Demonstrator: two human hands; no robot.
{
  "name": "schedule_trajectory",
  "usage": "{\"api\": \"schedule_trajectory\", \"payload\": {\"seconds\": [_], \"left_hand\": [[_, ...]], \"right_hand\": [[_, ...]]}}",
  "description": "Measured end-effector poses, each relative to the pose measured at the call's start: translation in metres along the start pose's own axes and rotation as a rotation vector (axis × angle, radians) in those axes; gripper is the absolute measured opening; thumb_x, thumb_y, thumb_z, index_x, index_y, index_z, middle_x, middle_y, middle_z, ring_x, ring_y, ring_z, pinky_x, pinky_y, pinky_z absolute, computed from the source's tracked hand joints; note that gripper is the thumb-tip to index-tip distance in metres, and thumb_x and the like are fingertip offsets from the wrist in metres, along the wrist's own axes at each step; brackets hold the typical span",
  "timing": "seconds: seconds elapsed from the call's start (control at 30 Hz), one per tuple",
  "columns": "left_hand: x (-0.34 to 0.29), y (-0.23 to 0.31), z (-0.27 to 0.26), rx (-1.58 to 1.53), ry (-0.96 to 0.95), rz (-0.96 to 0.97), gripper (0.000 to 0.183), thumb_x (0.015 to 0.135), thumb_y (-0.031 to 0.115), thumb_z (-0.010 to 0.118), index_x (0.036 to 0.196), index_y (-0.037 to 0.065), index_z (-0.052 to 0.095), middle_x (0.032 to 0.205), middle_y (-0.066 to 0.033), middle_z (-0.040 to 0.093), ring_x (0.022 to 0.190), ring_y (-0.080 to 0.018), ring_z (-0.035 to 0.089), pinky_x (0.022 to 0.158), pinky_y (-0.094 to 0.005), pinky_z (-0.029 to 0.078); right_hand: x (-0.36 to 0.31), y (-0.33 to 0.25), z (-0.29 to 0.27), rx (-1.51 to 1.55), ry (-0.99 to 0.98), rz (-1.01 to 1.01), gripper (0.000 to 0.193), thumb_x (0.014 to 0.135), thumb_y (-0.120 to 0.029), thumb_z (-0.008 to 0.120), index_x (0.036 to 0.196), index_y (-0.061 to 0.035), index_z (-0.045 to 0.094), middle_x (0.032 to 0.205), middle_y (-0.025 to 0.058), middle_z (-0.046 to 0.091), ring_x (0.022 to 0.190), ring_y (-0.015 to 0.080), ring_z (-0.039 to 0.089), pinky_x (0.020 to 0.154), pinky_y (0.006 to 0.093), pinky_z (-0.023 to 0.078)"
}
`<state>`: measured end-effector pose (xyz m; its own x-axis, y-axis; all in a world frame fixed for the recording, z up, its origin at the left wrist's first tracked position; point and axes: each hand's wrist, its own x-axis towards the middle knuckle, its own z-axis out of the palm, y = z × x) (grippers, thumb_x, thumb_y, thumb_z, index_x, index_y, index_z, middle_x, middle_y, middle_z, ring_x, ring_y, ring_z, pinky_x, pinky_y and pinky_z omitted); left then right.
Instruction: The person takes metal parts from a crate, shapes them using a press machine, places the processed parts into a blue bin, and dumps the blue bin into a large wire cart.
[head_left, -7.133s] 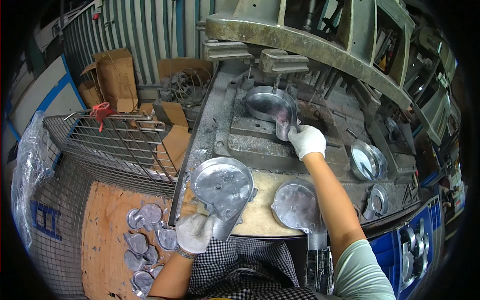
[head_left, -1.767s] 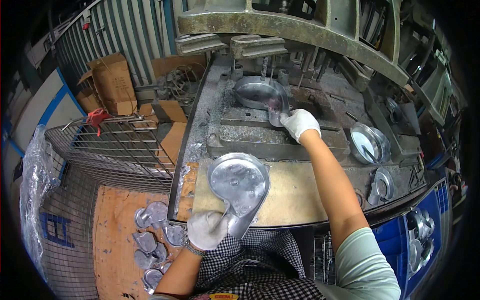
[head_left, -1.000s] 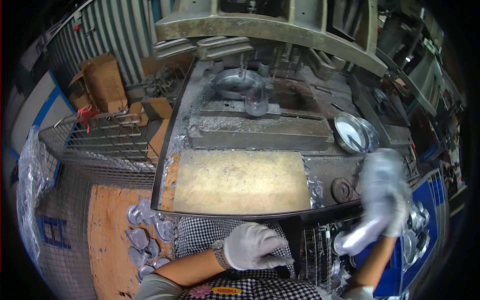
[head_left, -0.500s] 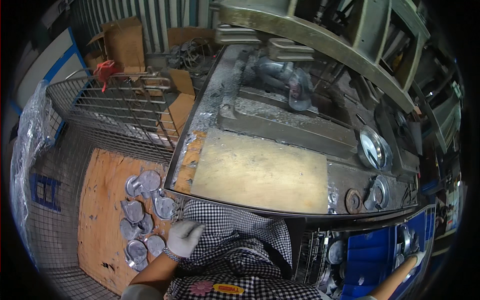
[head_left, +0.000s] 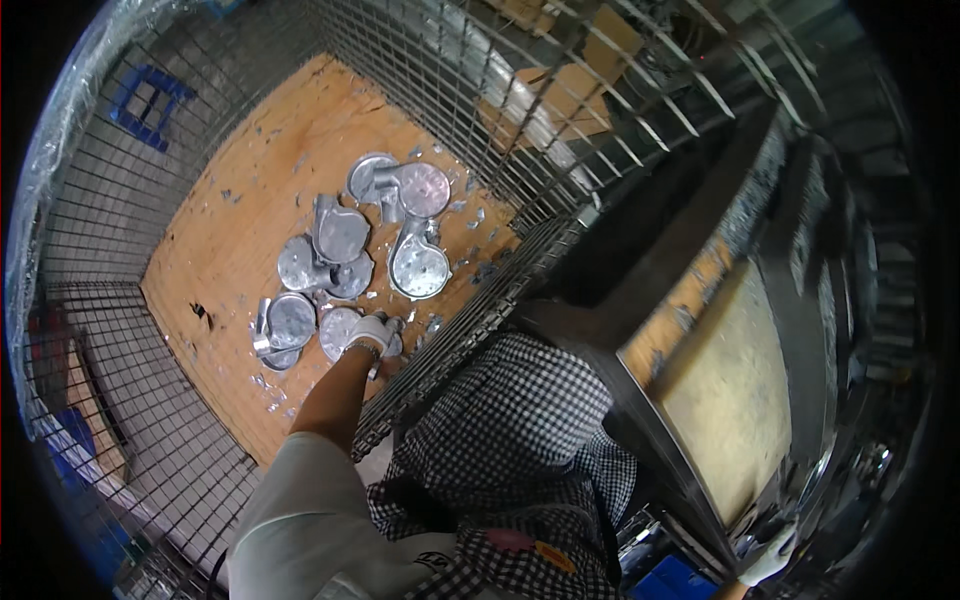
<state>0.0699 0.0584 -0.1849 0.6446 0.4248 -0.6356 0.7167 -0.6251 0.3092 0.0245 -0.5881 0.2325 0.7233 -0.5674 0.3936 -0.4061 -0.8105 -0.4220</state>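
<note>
1. Plywood floor (head_left: 225,250) inside a wire-mesh cage (head_left: 205,385), head view; scroll-shaped metal castings (head_left: 342,235) lie clustered, some overlapping, metal flakes (head_left: 273,393) scattered about.
2. Nearest casting (head_left: 337,335) rests on the plywood, partly under the gloved left hand (head_left: 374,331).
3. Risks, my judgement: smooth metal could slip from a shallow glove hold; a sideways pull could knock neighbours; the forearm could scrape the nearby mesh.
4. Left arm extended forward, fingers bent downward at the casting's neck; whether they grip, cannot tell.
5. Gloved right hand (head_left: 768,562) low beside the worktop (head_left: 735,390), fingers apparently extended; blurred, hold and opening unclear.
</note>
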Motion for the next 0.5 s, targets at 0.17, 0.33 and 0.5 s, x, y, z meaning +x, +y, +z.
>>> {"api": "schedule_trajectory", "payload": {"seconds": [0.17, 0.33, 0.5], "left_hand": [[0.064, -0.010, 0.088, -0.064, -0.150, 0.075, 0.057, 0.081, 0.043, 0.056, 0.132, 0.020, 0.042, 0.108, -0.0226, 0.059, 0.099, -0.0372, 0.058, 0.081, -0.0407, 0.046], [0.126, 0.024, 0.141, -0.117, -0.286, -0.054, 0.072, 0.079, 0.033, 0.061, 0.140, 0.017, 0.026, 0.126, -0.0212, 0.048, 0.111, -0.0310, 0.052, 0.087, -0.0385, 0.044], [0.133, 0.046, 0.121, -0.041, -0.237, -0.161, 0.048, 0.079, 0.034, 0.059, 0.119, 0.009, 0.051, 0.115, -0.0211, 0.057, 0.105, -0.0344, 0.056, 0.085, -0.0417, 0.046]], "right_hand": [[-0.035, -0.120, 0.035, -0.205, -0.042, -0.146, 0.025, 0.088, -0.019, 0.057, 0.090, 0.0033, 0.066, 0.074, 0.0105, 0.066, 0.063, 0.0199, 0.057, 0.061, 0.0338, 0.047], [-0.046, -0.175, 0.056, -0.216, -0.258, -0.005, 0.030, 0.087, -0.021, 0.057, 0.099, 0.0058, 0.063, 0.084, 0.0140, 0.066, 0.071, 0.0190, 0.058, 0.065, 0.0323, 0.048], [-0.049, -0.192, 0.068, -0.184, -0.346, 0.110, 0.029, 0.088, -0.023, 0.055, 0.094, 0.0043, 0.064, 0.082, 0.0128, 0.066, 0.068, 0.0171, 0.059, 0.062, 0.0291, 0.049]]}}
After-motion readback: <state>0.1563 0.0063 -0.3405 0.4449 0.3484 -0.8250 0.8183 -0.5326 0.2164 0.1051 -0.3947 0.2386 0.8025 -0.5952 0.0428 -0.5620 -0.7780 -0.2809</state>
